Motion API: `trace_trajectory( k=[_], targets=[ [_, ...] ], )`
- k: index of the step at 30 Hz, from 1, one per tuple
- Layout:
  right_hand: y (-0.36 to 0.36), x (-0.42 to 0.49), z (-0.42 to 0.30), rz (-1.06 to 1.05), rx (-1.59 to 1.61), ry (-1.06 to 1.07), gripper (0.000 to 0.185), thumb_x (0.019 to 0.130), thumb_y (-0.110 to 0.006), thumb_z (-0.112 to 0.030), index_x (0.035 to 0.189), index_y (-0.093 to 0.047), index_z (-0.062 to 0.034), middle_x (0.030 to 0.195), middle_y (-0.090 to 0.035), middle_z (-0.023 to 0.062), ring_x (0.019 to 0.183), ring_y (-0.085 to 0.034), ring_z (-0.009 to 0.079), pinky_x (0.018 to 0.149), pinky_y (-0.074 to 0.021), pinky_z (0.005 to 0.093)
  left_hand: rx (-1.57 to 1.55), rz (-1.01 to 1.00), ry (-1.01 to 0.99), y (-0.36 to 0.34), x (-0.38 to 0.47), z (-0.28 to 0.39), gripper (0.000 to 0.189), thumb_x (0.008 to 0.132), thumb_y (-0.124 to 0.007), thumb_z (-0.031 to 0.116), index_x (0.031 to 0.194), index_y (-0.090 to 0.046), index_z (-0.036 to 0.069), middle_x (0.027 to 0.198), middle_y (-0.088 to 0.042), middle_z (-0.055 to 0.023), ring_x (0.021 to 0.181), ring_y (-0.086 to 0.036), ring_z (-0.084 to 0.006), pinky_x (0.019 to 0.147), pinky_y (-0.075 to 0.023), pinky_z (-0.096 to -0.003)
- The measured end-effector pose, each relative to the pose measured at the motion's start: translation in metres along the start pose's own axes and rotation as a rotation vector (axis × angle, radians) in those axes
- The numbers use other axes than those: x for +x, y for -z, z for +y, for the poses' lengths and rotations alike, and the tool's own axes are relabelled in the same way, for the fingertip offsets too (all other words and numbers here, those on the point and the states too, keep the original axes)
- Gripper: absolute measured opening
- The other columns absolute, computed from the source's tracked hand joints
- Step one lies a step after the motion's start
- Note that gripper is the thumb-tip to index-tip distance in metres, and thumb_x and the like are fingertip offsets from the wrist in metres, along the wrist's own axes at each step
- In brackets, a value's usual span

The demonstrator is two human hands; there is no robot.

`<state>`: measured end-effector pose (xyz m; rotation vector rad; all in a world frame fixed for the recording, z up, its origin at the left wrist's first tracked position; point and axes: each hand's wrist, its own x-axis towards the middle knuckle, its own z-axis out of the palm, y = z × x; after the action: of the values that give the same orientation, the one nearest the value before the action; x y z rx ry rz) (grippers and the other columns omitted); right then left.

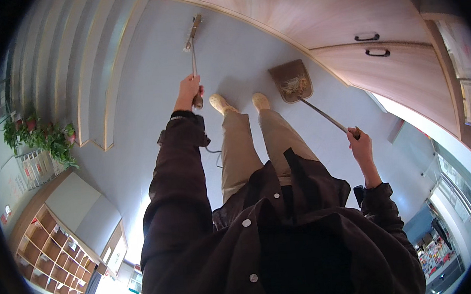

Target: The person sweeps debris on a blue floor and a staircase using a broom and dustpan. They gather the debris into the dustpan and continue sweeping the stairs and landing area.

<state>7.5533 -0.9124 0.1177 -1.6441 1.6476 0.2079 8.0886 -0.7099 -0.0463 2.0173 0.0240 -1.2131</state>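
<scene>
My left hand (190, 90) grips the handle of a broom (194, 62) near its end. The broom's head (195, 27) rests on the grey floor (152, 71) ahead of me, its pale bristles facing left. In my right hand (360, 141) is the upper end of a long thin handle (323, 114). That handle runs down to a brown dustpan (292, 75), which lies on the floor to the right of my feet. Straw-coloured debris (295, 86) sits inside the pan, close to where the handle joins it.
Steps (103, 74) with light edging rise at the left. A wooden cabinet (332, 13) with black handles (377, 52) stands along the right. Potted green plants (50, 137) and a cubbyhole shelf (54, 254) are at the far left. My feet wear pale clogs (221, 103).
</scene>
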Motion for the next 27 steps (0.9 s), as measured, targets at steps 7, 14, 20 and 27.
trace_trajectory(
  k=[7, 14, 20, 27],
  targets=[
    [0.008, 0.007, 0.038, -0.003, -0.059, -0.024, 0.028, 0.089, -0.063, -0.024, 0.103, -0.071, -0.0014, 0.068, -0.066, 0.0076, 0.058, -0.062, 0.0170, 0.058, -0.0483, 0.0314, 0.788, -0.166, -0.575, -0.147, -0.061, -0.086, 0.026, 0.093, -0.047, 0.018, 0.110, -0.057, 0.001, 0.083, -0.067, -0.0236, 0.066, -0.067, -0.0361, 0.062, -0.0540, -0.0464],
    [-0.003, 0.012, 0.064, 0.114, -0.108, 0.118, 0.029, 0.088, -0.063, -0.027, 0.095, -0.070, 0.0005, 0.069, -0.067, 0.0115, 0.059, -0.064, 0.0235, 0.058, -0.0488, 0.0354, 0.617, -0.544, -0.022, -0.162, -0.221, -0.102, 0.038, 0.095, -0.043, 0.018, 0.130, -0.051, 0.007, 0.101, -0.064, -0.0273, 0.095, -0.064, -0.0413, 0.080, -0.0520, -0.0476],
    [-0.008, 0.010, 0.079, 0.216, -0.253, 0.176, 0.036, 0.086, -0.064, -0.034, 0.082, -0.068, 0.0012, 0.077, -0.066, 0.0223, 0.075, -0.065, 0.0389, 0.068, -0.0513, 0.0468, 0.434, -0.509, -0.130, -0.101, -0.318, -0.156, 0.049, 0.098, -0.054, 0.034, 0.145, -0.044, 0.023, 0.069, -0.061, -0.0065, 0.052, -0.055, -0.0150, 0.051, -0.0500, -0.0331],
    [-0.022, -0.020, 0.103, 0.126, -0.229, 0.162, 0.030, 0.083, -0.063, -0.031, 0.088, -0.071, -0.0028, 0.087, -0.068, 0.0232, 0.087, -0.066, 0.0414, 0.075, -0.0525, 0.0510, 0.018, -0.500, 0.150, -0.070, -0.376, -0.245, 0.059, 0.090, -0.063, 0.015, 0.139, -0.033, 0.002, 0.076, -0.057, -0.0061, 0.060, -0.056, -0.0153, 0.049, -0.0493, -0.0301]
  ],
)
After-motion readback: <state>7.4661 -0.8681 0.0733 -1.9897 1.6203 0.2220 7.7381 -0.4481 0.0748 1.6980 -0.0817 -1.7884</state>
